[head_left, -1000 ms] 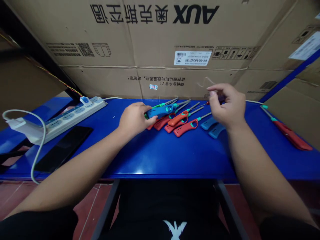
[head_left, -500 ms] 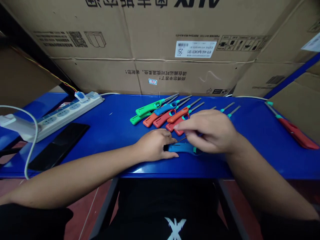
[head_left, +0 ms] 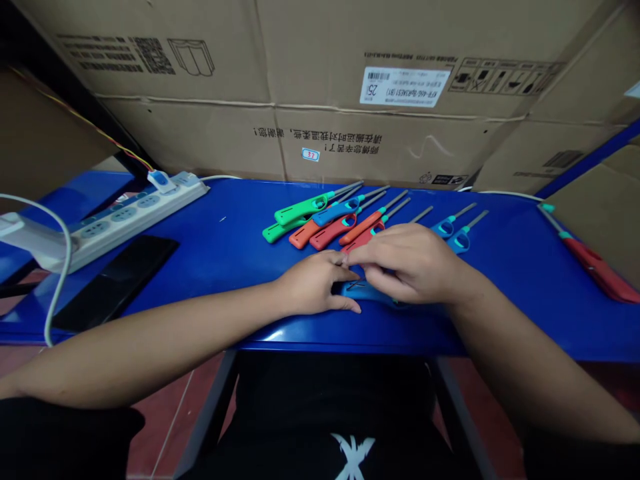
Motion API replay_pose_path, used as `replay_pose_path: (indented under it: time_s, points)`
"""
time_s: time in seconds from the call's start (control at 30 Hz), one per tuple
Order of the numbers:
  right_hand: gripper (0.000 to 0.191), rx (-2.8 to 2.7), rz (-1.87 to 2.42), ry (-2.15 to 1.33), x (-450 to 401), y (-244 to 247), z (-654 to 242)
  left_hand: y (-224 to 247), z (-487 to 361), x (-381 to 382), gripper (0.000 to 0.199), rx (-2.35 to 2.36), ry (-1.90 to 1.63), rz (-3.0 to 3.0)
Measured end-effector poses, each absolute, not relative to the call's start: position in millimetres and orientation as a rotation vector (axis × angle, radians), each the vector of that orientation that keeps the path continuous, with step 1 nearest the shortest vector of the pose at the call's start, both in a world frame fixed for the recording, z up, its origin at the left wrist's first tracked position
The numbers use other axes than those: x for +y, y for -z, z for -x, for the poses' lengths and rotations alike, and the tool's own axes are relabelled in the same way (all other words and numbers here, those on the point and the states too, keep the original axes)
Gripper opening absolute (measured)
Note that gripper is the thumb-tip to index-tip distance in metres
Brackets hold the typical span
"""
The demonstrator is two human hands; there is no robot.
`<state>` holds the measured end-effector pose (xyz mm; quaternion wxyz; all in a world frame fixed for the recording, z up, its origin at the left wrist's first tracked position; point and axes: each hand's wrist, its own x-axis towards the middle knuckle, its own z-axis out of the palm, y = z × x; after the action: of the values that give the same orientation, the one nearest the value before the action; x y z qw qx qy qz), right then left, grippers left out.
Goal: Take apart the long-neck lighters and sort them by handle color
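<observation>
my left hand (head_left: 311,283) clasps a slim blue plastic lighter (head_left: 369,292); on camera i can't tell what my curled right hand (head_left: 414,263) pinches.

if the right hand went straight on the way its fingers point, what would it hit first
Probably the left hand: the fingertips of the right hand point at its fingers, near the blue lighter. Whether they already touch is unclear in depth.
</observation>
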<state>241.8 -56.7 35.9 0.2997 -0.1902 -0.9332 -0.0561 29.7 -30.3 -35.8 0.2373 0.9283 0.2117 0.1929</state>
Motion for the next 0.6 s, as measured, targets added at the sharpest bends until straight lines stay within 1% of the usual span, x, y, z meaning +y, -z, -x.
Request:
replay_pose_path:
  time_s: [0.13,0.27,0.37,0.43,0.47,0.53,0.57,0.6]
  points:
    - [0.024,-2.504,0.641,0.095,-53.3,-37.3,-242.6,35.6,-30.3,-29.6,0.048,0.554,-0.545,-2.56]
    - [0.023,-2.545,0.77,0.068,-51.4,-41.0,-244.1,35.6,-31.6,-28.9,0.052,0.575,-0.497,-2.61]
    - [0.028,-2.694,0.755,0.192,-58.1,-52.4,-235.3,35.6,-32.3,-29.7,0.051,0.588,-0.526,-2.566]
    - [0.034,-2.808,0.799,0.334,-65.0,-62.4,-224.1,36.2,-32.4,-30.9,0.042,0.583,-0.554,-2.495]
    - [0.034,-2.859,0.852,0.386,-68.2,-67.1,-218.2,36.8,-32.3,-31.7,0.038,0.583,-0.567,-2.462]
    - [0.024,-2.956,0.915,0.373,-72.1,-75.3,-208.7,38.6,-31.9,-33.1,0.032,0.587,-0.587,-2.42]
    - [0.019,-2.983,0.903,0.28,-72.6,-78.7,-205.8,39.8,-31.6,-33.7,0.032,0.589,-0.595,-2.417]
    - [0.018,-2.971,0.875,0.158,-72.1,-81.8,-204.6,41.0,-31.3,-34.1,0.032,0.589,-0.607,-2.421]
